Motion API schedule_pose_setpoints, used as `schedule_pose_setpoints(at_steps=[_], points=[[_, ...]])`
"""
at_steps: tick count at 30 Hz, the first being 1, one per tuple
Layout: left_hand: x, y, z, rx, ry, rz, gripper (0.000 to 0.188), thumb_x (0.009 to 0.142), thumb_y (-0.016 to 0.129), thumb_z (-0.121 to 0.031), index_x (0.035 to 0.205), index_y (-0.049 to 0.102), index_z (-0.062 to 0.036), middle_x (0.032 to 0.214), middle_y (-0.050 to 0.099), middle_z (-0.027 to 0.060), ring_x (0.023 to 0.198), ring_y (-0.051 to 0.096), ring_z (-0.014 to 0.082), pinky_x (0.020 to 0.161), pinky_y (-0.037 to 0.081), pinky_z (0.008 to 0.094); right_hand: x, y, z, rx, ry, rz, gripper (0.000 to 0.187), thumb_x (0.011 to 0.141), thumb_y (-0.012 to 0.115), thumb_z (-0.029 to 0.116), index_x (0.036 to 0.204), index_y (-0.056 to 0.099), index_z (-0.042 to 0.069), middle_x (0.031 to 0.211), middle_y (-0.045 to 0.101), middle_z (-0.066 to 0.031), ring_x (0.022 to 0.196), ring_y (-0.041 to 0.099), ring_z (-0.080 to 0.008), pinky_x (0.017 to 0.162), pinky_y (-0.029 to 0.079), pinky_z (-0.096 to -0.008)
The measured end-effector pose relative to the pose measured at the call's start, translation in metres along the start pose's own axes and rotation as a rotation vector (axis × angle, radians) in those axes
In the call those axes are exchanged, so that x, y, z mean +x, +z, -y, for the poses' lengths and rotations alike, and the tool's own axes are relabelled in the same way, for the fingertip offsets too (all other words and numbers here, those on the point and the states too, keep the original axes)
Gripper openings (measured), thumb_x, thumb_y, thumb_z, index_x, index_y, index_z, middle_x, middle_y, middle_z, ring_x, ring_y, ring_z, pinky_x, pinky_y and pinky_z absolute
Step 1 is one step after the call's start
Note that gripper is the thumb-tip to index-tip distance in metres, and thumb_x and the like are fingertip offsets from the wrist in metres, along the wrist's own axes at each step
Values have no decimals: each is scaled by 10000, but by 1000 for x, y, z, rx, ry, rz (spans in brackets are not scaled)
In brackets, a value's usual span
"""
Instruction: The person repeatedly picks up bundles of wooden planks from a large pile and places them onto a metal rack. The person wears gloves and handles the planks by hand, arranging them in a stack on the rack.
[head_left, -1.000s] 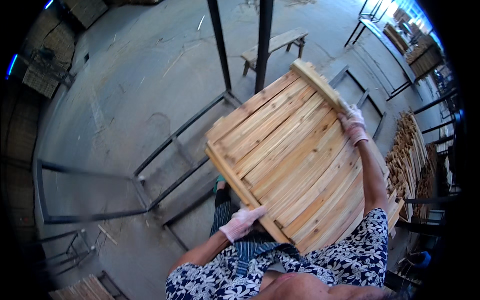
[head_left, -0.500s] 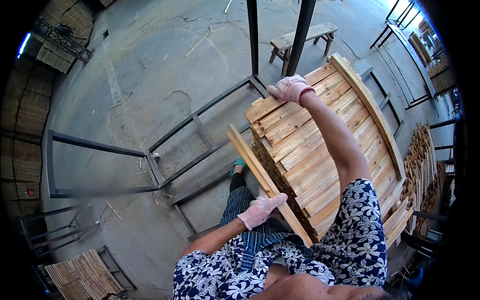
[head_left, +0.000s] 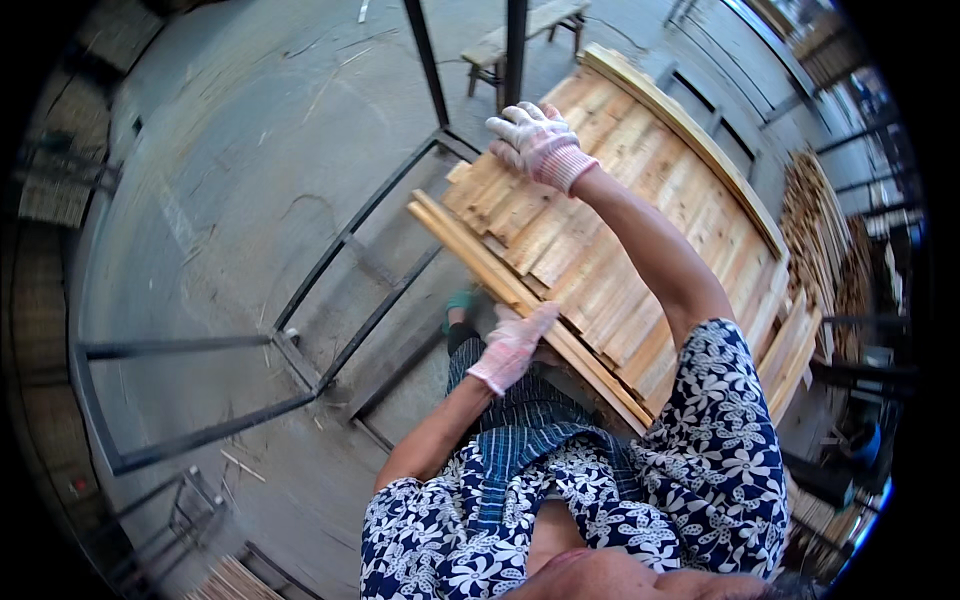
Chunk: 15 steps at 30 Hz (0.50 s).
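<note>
A stack of light wooden boards [head_left: 620, 230] lies in front of me, its top layer made of several planks side by side. My left hand [head_left: 512, 350], in a pinkish-white work glove, is closed on a pair of long wooden strips [head_left: 465, 250]. The strips run along the stack's left edge, close to the top boards; whether they touch is unclear. My right hand [head_left: 540, 148], gloved too, is over the stack's far left corner with its fingers apart and nothing in it. One thicker wooden strip [head_left: 690, 135] lies across the boards' far right end.
A dark metal frame [head_left: 345, 240] stands on the floor left of the stack, with upright bars [head_left: 515, 60] at its far end. Beyond is a wooden bench [head_left: 490, 45]. Piled wood strips [head_left: 815, 210] are at the right, and shorter wood pieces [head_left: 790, 365] by the near right corner.
My left hand has brought the strips up against the stack's left side. My right hand has lifted from the far edge and its fingers have spread. The whole view has shifted.
</note>
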<state>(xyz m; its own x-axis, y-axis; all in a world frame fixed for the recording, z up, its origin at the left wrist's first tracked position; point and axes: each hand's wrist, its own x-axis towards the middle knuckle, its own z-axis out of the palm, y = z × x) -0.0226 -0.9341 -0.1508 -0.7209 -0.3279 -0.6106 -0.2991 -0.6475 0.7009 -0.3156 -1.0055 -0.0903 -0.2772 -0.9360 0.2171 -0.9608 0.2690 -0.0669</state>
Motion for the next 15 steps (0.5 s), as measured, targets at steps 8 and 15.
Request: schedule_pose_setpoints(at_steps=[8,15], points=[[32,-31,22,18,124,201,381,993,657,-344,1198,597,-29,1114,683,155,956,729,277,703,674,466,-348,-146,-94,-312,733,81,498,950,630,393,1391,588,166,1398,573,-149,1312,526,-342,1118,405,-450],[38,-2,-20,-54,-103,196,474,982,669,-352,1286,540,-11,1173,647,190,942,713,354,705,667,536,-563,-73,-80,97,1380,-305,605,957,622,463,1426,551,87,1320,602,-239,1244,570,-379,1063,455,-433]])
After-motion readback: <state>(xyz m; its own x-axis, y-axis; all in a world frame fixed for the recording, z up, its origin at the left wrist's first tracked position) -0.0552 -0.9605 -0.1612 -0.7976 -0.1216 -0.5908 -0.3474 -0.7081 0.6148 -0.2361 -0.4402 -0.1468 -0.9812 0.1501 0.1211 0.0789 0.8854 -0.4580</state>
